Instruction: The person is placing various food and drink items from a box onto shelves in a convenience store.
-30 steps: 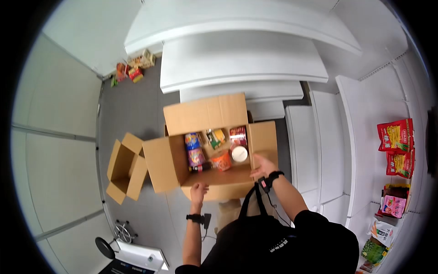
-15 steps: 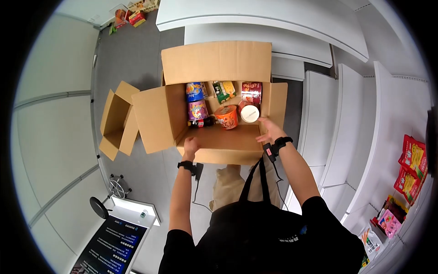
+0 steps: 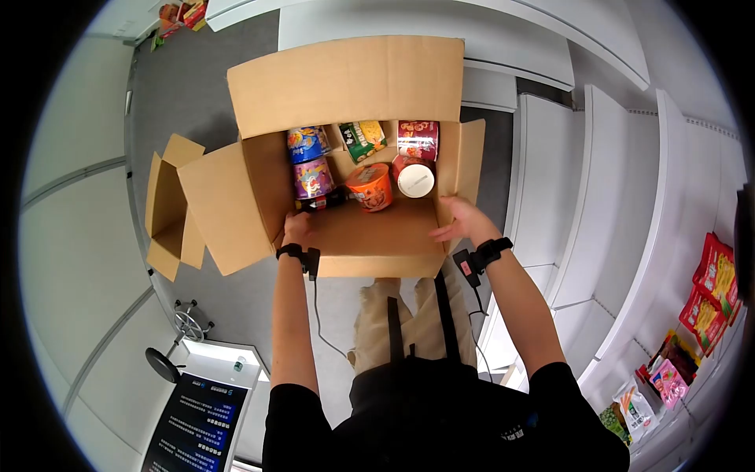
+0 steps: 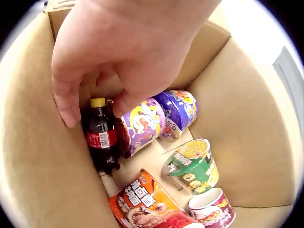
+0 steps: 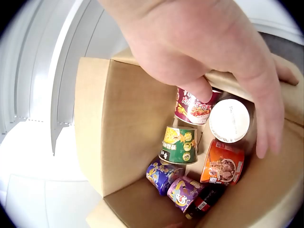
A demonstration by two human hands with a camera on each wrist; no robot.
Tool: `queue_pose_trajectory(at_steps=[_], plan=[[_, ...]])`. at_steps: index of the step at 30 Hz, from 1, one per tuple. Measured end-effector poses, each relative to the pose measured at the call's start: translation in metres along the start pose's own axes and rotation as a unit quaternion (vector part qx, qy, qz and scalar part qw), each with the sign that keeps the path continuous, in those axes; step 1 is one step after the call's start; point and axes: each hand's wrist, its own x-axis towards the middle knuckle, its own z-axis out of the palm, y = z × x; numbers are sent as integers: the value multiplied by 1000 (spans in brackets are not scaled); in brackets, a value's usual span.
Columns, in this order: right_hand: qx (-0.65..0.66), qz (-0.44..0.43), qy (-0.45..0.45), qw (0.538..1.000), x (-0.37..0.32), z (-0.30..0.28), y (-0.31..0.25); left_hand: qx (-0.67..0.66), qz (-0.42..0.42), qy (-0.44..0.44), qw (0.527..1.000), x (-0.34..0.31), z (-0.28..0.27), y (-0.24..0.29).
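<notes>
The left hand (image 3: pixel 297 228) is open, fingers parted about the dark bottle (image 4: pixel 101 133)'s yellow cap, no grip showing; the right hand (image 3: pixel 465 221) is spread, holding nothing. If those left fingers pinch only the cap, I reckon the bottle could slip or nudge the purple cup (image 4: pixel 142 124) beside it. It lies just beyond the left hand, well left of the right, inside the box (image 3: pixel 377 266).
</notes>
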Motion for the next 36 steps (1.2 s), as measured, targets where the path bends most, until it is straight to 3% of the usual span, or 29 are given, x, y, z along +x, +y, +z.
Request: queue_pose_trajectory(at_steps=[15,19,22,25,28,36], plan=[[30,4,-35,999,-3,-6,-5,239,33,-7,971,23,19,21],[23,10,-33,999,-4,-3,-7,248,-28,-72,966,29,20,26],[32,16,-26,999,-3,-3,-6,225,10,-17,974,15,23,27],[14,4,-32,999,3,-6,-4,217,-21,-11,976,22,24,27],[3,6,-50,999,10,-12,-2,241,-55,-61,967,53,21,21],[-9,9,-49,999,-6,-4,-11,304,-87,-70,946,61,35,28]])
